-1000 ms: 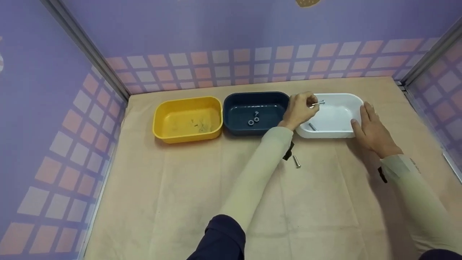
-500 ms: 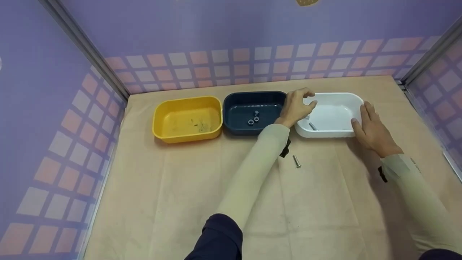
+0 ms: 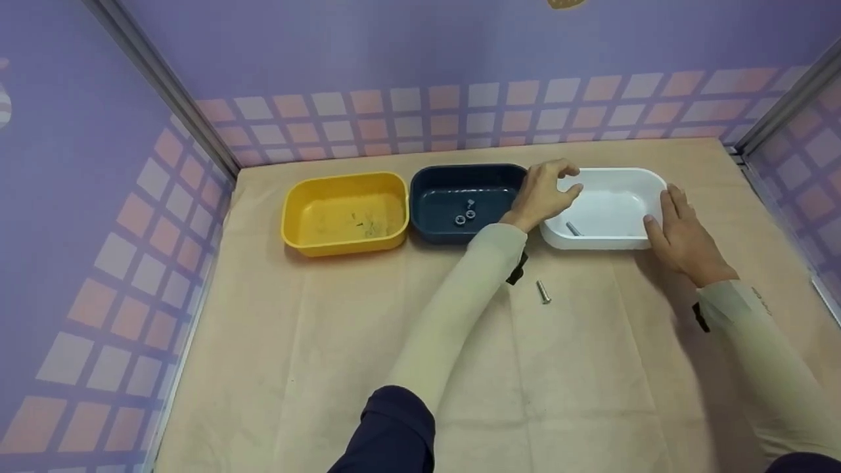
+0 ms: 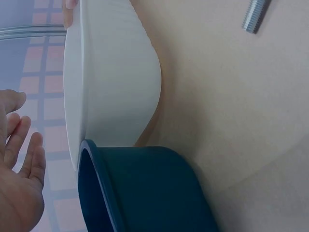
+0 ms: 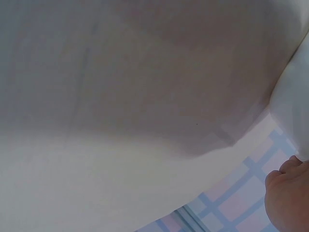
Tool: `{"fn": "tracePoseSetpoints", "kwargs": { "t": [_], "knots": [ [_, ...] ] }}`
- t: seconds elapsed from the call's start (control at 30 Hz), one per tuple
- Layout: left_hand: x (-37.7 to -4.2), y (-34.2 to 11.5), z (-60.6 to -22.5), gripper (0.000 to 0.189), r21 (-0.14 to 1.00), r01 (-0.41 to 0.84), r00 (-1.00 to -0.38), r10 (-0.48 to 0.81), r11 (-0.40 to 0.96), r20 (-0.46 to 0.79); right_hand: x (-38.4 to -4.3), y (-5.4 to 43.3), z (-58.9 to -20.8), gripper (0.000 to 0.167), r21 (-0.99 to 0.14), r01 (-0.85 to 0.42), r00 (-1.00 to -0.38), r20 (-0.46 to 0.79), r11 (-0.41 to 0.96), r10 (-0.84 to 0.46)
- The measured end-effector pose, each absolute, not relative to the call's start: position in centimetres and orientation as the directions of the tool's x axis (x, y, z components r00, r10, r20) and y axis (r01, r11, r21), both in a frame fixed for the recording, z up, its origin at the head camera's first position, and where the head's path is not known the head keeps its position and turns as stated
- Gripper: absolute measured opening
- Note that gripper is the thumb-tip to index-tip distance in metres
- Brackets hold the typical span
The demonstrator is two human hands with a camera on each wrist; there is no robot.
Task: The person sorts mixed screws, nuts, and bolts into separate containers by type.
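Over the left end of the white bin [image 3: 608,243], my left hand [image 3: 542,194] hovers with thumb and fingers parted and nothing between them. Flat against the bin's right end lies my right hand [image 3: 683,240], thumb at the rim. Inside the bin a silver bolt [image 3: 573,228] is seen near the front left corner; my left hand hides part of the interior. Another bolt [image 3: 543,292] lies on the cloth in front. The left wrist view shows that bolt's threaded end [image 4: 256,16] and the open left fingers [image 4: 34,159] beside the bins.
Left of the white bin stands a dark blue bin [image 3: 440,238] with several small metal pieces, among them nuts [image 3: 460,220]. A yellow bin [image 3: 345,249] with small dark bits is further left. Patterned walls [image 3: 407,125] enclose the cloth-covered table [image 3: 368,341].
A second ago my left hand pinched a bolt over the white bin. It let go, and the fingers are now parted and empty. My right hand stays at the bin's right end.
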State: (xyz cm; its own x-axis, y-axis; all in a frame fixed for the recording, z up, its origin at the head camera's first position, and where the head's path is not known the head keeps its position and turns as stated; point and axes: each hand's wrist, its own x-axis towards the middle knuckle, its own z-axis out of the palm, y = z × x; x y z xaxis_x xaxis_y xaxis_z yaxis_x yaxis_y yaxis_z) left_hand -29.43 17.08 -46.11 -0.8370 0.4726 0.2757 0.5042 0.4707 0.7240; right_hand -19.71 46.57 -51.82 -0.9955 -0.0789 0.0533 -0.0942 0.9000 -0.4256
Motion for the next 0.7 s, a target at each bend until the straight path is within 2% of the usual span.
{"fn": "tracePoseSetpoints", "kwargs": {
  "t": [0.53,0.7],
  "knots": [
    [-28.2,14.7,-46.6,0.029,0.706,0.552,-0.797,0.529,0.444,0.291,-19.6,46.2,-51.7,0.081,-0.424,-0.112,-0.994,0.063,0.899,-0.094],
    [-27.3,14.6,-46.7,0.028,0.727,0.566,-0.775,0.552,0.388,0.309,-19.5,46.4,-51.8,0.082,-0.418,-0.088,-0.996,0.048,0.904,-0.075]
  ]
}}
